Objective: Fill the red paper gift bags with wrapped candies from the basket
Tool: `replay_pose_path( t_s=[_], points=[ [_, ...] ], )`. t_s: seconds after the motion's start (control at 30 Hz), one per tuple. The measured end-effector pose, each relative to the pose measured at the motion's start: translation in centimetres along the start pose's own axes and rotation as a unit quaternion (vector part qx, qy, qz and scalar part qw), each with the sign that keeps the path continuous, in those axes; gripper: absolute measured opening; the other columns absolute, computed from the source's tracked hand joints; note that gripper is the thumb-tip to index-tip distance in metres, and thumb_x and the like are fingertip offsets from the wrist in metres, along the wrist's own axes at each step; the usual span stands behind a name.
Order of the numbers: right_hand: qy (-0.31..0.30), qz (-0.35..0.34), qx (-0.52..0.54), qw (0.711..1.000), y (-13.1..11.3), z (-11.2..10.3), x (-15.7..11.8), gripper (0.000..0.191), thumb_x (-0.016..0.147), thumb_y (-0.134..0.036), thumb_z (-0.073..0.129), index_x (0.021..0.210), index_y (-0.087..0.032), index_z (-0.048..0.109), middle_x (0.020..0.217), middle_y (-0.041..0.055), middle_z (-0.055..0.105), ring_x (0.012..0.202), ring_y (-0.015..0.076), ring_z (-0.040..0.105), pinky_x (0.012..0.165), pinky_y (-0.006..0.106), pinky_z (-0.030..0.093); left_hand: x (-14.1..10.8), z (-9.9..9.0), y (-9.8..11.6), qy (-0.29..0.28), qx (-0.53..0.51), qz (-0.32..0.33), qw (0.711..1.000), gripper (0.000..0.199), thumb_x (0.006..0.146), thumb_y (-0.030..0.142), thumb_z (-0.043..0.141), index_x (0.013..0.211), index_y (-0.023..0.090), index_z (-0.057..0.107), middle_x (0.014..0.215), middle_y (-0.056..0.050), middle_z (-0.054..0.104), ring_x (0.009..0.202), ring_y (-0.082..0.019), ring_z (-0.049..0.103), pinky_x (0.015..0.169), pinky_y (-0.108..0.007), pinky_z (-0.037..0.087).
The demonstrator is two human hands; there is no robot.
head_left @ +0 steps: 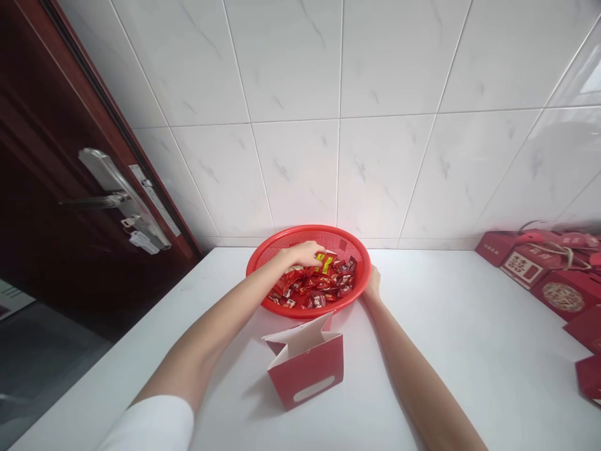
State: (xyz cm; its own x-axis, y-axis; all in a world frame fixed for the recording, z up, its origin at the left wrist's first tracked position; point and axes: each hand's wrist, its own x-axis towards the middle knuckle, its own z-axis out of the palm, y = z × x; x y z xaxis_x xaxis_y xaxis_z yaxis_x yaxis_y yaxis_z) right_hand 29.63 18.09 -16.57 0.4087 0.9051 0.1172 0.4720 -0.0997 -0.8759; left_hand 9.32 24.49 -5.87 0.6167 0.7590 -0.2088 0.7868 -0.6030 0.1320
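Note:
A round red plastic basket [307,314] with a mesh wall stands on the white table against the tiled wall. It holds many small wrapped candies [319,299], mostly red and dark red. Over the rim and down into the basket reaches my left hand [304,254], its fingers at a red packet with yellow lettering [326,263]; the fingertips are partly hidden. My right hand [373,285] grips the basket's right rim, with most fingers out of sight behind it. In front of the basket stands a red paper box [307,374], its top open and its inside white.
Several red gift boxes [521,266] with cord handles are grouped on the table's right side. To the left is a dark red door [42,156] with a metal handle [124,197] and hanging keys. White wall tiles [295,169] rise behind the table [451,313].

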Motion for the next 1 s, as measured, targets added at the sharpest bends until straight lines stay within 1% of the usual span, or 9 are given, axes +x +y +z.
replay_pose_path(
  t_s=[0.13,0.2,0.33,0.43,0.53,0.63,0.73,0.87,1.0],
  points=[
    [-0.002,-0.005,-0.01,1.0,0.0,0.1,0.0,0.013,0.076,-0.024,0.058,0.065,-0.02,0.062,0.065,0.0054,0.068,0.063,0.0207,0.058,0.058,0.029,0.04,2.8,0.6,3.3,-0.04,0.041,-0.008,0.998,0.065,0.089,0.051,0.062,0.149,0.026,0.052,0.144,-0.015,0.059,0.129,-0.032,0.058,0.1,-0.038,0.051],
    [-0.005,-0.004,-0.014,1.0,0.1,0.2,0.0,0.014,0.077,-0.023,0.057,0.064,-0.02,0.061,0.065,0.0054,0.067,0.062,0.0194,0.056,0.057,0.029,0.039,3.7,0.7,4.0,-0.05,0.06,-0.025,0.997,0.058,0.087,0.05,0.065,0.141,0.027,0.059,0.14,-0.014,0.062,0.126,-0.032,0.06,0.097,-0.039,0.053],
    [-0.009,0.0,-0.019,1.0,0.3,0.3,0.2,0.015,0.079,-0.022,0.055,0.066,-0.019,0.06,0.066,0.0053,0.067,0.062,0.018,0.055,0.056,0.028,0.037,4.2,0.2,3.9,-0.059,0.084,-0.064,0.993,0.028,0.084,0.03,0.069,0.106,0.014,0.075,0.116,-0.019,0.072,0.107,-0.036,0.07,0.089,-0.041,0.056],
    [-0.012,0.0,-0.018,1.0,0.4,0.4,0.3,0.014,0.08,-0.022,0.056,0.067,-0.019,0.061,0.068,0.005,0.068,0.064,0.0179,0.055,0.057,0.028,0.037,4.0,-0.3,3.4,-0.068,0.086,-0.09,0.99,0.024,0.079,0.02,0.071,0.103,0.013,0.075,0.113,-0.02,0.074,0.103,-0.036,0.072,0.086,-0.041,0.057],
    [-0.013,-0.003,-0.019,1.0,0.4,0.3,0.3,0.014,0.079,-0.023,0.056,0.066,-0.02,0.06,0.068,0.0043,0.067,0.064,0.0179,0.055,0.058,0.027,0.037,3.9,-0.2,2.9,-0.074,0.067,-0.089,0.991,0.04,0.08,0.016,0.069,0.119,0.021,0.071,0.125,-0.015,0.071,0.107,-0.031,0.071,0.087,-0.036,0.057],
    [-0.011,-0.002,-0.021,1.0,0.4,0.2,0.3,0.014,0.077,-0.023,0.055,0.063,-0.021,0.056,0.067,0.0035,0.066,0.062,0.0177,0.053,0.057,0.028,0.036,4.1,0.6,2.6,-0.077,0.049,-0.075,0.993,0.065,0.079,0.016,0.071,0.141,0.028,0.057,0.14,-0.012,0.064,0.12,-0.029,0.066,0.089,-0.032,0.056],
    [-0.009,-0.003,-0.022,1.0,0.4,0.3,0.4,0.015,0.076,-0.023,0.054,0.061,-0.021,0.053,0.064,0.0028,0.064,0.06,0.0177,0.051,0.057,0.029,0.035,4.7,1.4,2.2,-0.082,0.038,-0.07,0.993,0.079,0.071,0.018,0.077,0.146,0.03,0.054,0.141,-0.011,0.063,0.121,-0.03,0.065,0.089,-0.032,0.055],
    [-0.011,-0.002,-0.02,1.0,0.5,0.4,0.5,0.014,0.075,-0.024,0.052,0.061,-0.021,0.052,0.061,0.0021,0.061,0.058,0.0175,0.049,0.057,0.029,0.034,5.4,1.9,1.2,-0.059,-0.041,-0.08,0.994,0.074,0.057,0.023,0.083,0.129,0.026,0.067,0.125,-0.011,0.072,0.111,-0.033,0.068,0.086,-0.033,0.055],
    [-0.012,-0.004,-0.019,1.0,0.4,0.4,0.4,0.015,0.075,-0.024,0.052,0.061,-0.022,0.051,0.06,0.0018,0.06,0.059,0.0176,0.049,0.057,0.029,0.034,5.2,2.3,-0.2,-0.041,-0.108,-0.086,0.989,0.04,0.055,0.025,0.081,0.094,0.024,0.076,0.089,-0.005,0.077,0.082,-0.026,0.07,0.073,-0.031,0.053]
  ],
)
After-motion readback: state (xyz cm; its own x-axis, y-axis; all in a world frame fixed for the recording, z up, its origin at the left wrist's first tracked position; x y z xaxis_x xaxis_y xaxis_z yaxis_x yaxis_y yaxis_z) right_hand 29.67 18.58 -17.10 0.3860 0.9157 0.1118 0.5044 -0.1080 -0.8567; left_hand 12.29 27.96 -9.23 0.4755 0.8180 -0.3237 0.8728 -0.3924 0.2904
